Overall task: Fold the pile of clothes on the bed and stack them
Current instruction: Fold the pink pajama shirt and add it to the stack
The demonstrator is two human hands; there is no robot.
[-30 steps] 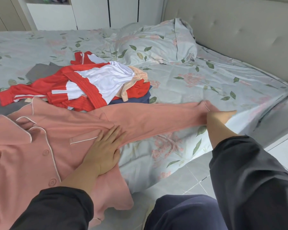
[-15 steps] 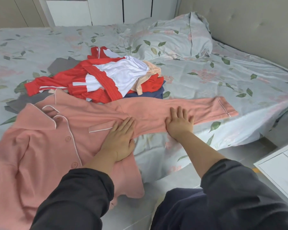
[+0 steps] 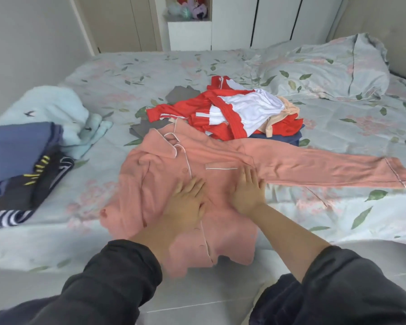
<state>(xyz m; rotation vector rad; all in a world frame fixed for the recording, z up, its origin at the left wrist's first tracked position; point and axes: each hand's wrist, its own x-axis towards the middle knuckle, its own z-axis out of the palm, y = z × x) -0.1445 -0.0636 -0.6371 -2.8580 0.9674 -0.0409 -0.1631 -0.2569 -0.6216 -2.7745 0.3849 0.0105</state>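
1. The pink pyjama shirt [image 3: 159, 174] lies front-up at the near edge of the bed [image 3: 127, 73], collar pointing away from the person, and its hem hangs a bit over the side.
2. Both hands are on it. The left hand [image 3: 185, 202] lies flat on the button placket with its fingers straight (it's pretty blurry, so no finer detail there).
3. The right hand [image 3: 247, 193] is flat too, fingers stretched out, pressing just below the chest pocket [image 3: 221, 165]. Neither hand is gripping any cloth, and the two sit side by side with a small gap between them.
4. One long sleeve [image 3: 314, 171] runs straight out to the right across the floral sheet, cuff near the right frame edge.
5. Just behind the shirt is the unfolded pile [image 3: 244, 109]: red and white stuff on top, something peach, with navy and grey pieces poking out underneath.
6. Over on the left sits a folded stack [image 3: 17, 146], blue on top, dark layers with yellow marks under it, and stripes at the bottom.
7. A pale blue fluffy item [image 3: 63, 109] is bunched right behind that stack.
8. The pillow [image 3: 326, 66] lies at the far right.
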